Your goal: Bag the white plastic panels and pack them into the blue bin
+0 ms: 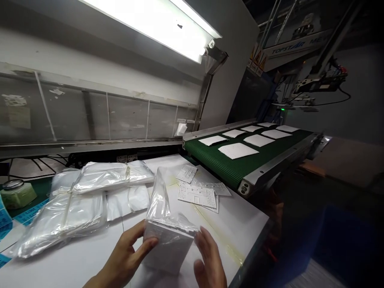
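My left hand grips the left side of a clear plastic bag, its thumb pressed on the front face. A stack of thin white plates stands upright inside, and the bag's loose mouth rises above them at the left. By the bag's right edge is my right hand, thumb and fingers apart. Its fingertips are at the top right corner; whether they press on it I cannot tell. Just beyond, several flat white plastic plates with small holes and slots lie overlapping on the white-covered table.
Bundles of clear plastic bags lie at the left, near a glass jar and blue printed sheets. A green conveyor belt carrying several white plates meets the table's far right. A lamp hangs above.
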The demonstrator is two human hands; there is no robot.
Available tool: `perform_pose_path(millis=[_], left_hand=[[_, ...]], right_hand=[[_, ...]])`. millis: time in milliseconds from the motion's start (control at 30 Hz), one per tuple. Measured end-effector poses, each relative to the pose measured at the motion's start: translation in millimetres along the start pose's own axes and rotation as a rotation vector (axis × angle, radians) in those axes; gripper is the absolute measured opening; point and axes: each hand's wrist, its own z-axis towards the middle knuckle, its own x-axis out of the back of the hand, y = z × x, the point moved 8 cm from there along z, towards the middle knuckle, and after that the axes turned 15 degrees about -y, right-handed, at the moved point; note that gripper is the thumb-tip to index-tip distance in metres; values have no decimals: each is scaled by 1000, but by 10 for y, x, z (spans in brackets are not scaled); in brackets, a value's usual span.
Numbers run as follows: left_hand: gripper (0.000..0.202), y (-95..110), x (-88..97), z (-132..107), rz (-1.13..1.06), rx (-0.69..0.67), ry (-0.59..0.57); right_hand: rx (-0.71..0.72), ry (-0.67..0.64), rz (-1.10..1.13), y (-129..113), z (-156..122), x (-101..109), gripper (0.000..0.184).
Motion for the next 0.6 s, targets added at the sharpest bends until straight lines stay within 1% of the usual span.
perform_pose_path(millis=[33, 67, 133, 200, 233, 300, 367, 433, 467, 533, 600], left_hand=[[27, -23, 1, -4, 25, 14, -5], [28, -39, 9, -9, 51, 27, -6], [33, -46, 52, -22, 98, 48, 17], [36, -12, 106, -35, 141, 50, 51], [35, 14, 122, -35, 159, 44, 56], [31, 57, 125, -25, 181, 30, 38], [30, 61, 101, -11, 181, 27, 4], [29, 26, 75, -13, 166, 33, -12], [29, -1, 52, -18, 161, 38, -28], [29, -58, -17, -38, 161, 47, -82], [29, -112, -80, -72, 168, 55, -129]], right_hand=[[17, -64, 10, -147, 69, -19, 69], [26, -116, 13, -273, 135, -39, 62], [44, -180, 0, -455, 240, -83, 43], [89, -193, -23, -540, 290, -116, 33], [107, -183, -36, -538, 294, -121, 31], [102, -186, -44, -445, 279, -139, 31], [65, -232, -59, -309, 255, -164, 32], [43, -286, -121, -234, 234, -171, 32], [47, -302, -161, -240, 229, -162, 32], [78, -314, -200, -335, 232, -133, 35], [98, -330, -135, -469, 250, -122, 44]])
